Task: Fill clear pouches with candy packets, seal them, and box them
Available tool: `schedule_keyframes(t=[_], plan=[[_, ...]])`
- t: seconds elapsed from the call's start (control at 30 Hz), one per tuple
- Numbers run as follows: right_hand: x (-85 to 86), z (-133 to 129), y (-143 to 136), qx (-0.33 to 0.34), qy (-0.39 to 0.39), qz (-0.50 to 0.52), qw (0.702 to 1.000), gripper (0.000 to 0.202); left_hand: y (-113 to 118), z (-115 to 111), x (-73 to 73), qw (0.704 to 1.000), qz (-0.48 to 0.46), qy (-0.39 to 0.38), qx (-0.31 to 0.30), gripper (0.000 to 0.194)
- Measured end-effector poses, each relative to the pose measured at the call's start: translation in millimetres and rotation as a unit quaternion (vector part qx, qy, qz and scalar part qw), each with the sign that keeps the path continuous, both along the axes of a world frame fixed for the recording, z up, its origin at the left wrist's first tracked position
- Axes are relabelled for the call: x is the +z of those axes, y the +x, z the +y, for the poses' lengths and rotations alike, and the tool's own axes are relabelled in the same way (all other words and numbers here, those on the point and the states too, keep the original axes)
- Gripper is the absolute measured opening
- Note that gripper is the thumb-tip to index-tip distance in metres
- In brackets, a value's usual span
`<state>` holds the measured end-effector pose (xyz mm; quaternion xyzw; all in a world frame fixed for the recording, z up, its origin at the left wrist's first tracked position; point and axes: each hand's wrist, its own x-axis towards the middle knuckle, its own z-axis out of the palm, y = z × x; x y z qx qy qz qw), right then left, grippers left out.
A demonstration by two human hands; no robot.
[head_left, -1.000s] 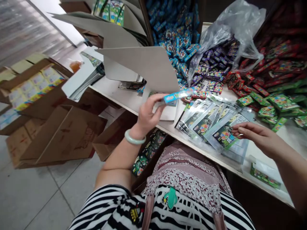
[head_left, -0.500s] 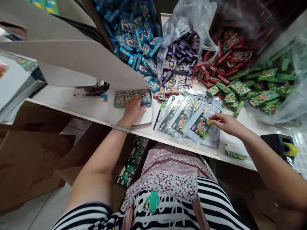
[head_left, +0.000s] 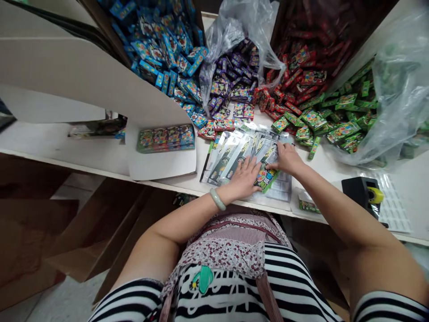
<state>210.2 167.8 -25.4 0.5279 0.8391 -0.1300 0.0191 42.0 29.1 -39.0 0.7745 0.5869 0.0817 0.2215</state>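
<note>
One long white table (head_left: 40, 139) is running across the view, and a fan of clear bags (head_left: 229, 156) is lying near its front edge. Left of the bags, a big white card (head_left: 83, 76) is rising at the back while its lower part is lying flat. Behind the bags, heaps are standing apart by colour, probably so that each kind is easy to pick out: blue boxes (head_left: 170, 53) to the left, red boxes (head_left: 301, 76) and green boxes (head_left: 345, 120) to the right, purple boxes (head_left: 234, 67) between, lying at the mouth of a plastic sack (head_left: 234, 18).

Just left of the bags, a stack of small boxes (head_left: 167, 136) is sitting on the flat card, perhaps to be separate from the loose heaps.

Two hands are touching the bags, near each other but apart. The left hand (head_left: 246, 176) is lying on top with spread fingers, likely steadying the overlapping layers. The right hand (head_left: 288, 158) is curving its fingers and thumb over the bags' right side; whether it is pinching plastic, I cannot tell.

Well right of the bags, a black tape holder (head_left: 360, 194) is standing, leaving the working spot free. Just in front of the bags, a pale bracelet (head_left: 218, 199) is circling the left wrist.
</note>
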Motion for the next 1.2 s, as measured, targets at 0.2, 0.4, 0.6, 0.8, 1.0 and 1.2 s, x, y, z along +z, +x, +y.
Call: schedule_keyframes(t=[0.2,0.4,0.6,0.8,1.0,1.2], plan=[[30.7,10,10,-0.040,0.004,0.165,0.985,0.016,-13,5,-0.8,0.973,-0.195,0.087,0.091,0.073],[96.3,-9,18,0.060,-0.250,0.341,0.904,0.039,-39,10,40.6,0.943,-0.262,0.196,0.062,0.027],[102.7,-31,0,0.033,-0.295,0.432,0.851,0.050,-53,2,66.5,0.955,-0.075,0.288,0.005,0.040],[109.9,-37,-21,0.096,-0.239,0.453,0.854,0.050,-58,1,67.3,0.959,-0.047,0.272,0.069,0.034],[106.2,-72,-22,0.041,-0.013,0.418,0.907,0.058,-70,-10,74.6,0.888,-0.321,0.253,0.210,0.023],[54.4,-96,-31,0.021,-0.221,0.545,0.809,0.046,-49,-20,61.1,0.794,-0.577,0.046,0.187,0.031]])
